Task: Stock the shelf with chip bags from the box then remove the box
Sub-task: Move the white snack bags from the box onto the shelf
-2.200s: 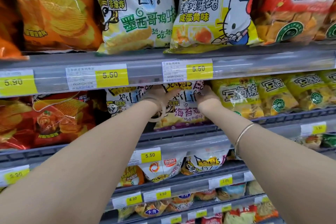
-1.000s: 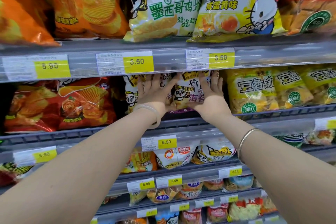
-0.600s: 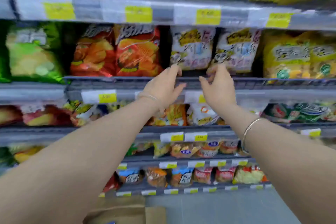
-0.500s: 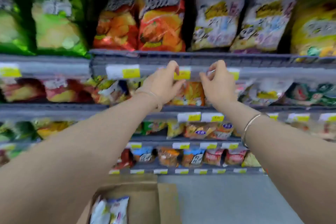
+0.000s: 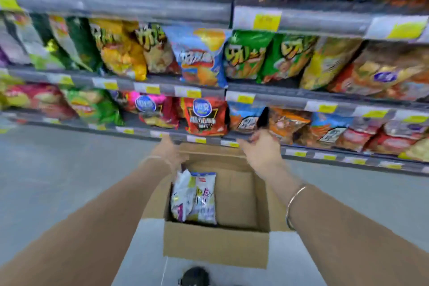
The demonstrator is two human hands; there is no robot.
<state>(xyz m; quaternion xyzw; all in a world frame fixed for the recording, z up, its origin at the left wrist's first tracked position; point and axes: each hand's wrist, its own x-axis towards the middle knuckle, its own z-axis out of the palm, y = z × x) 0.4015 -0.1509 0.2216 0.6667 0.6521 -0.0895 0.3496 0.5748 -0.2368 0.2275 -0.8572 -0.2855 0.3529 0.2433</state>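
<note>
Both empty hands (image 5: 216, 153) hover over box (image 5: 216, 244); bags (image 5: 193, 197) fill its left side.

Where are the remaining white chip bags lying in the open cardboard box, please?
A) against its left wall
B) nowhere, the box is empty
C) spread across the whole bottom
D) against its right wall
A: the white chip bags stand against the left wall of the cardboard box, and the bare brown bottom shows to their right.

Open brown cardboard box (image 5: 216, 245) on the grey floor near the shelf (image 5: 325, 157), flaps up, two white chip bags (image 5: 193, 196) standing against its left inner wall, right side bare
</note>
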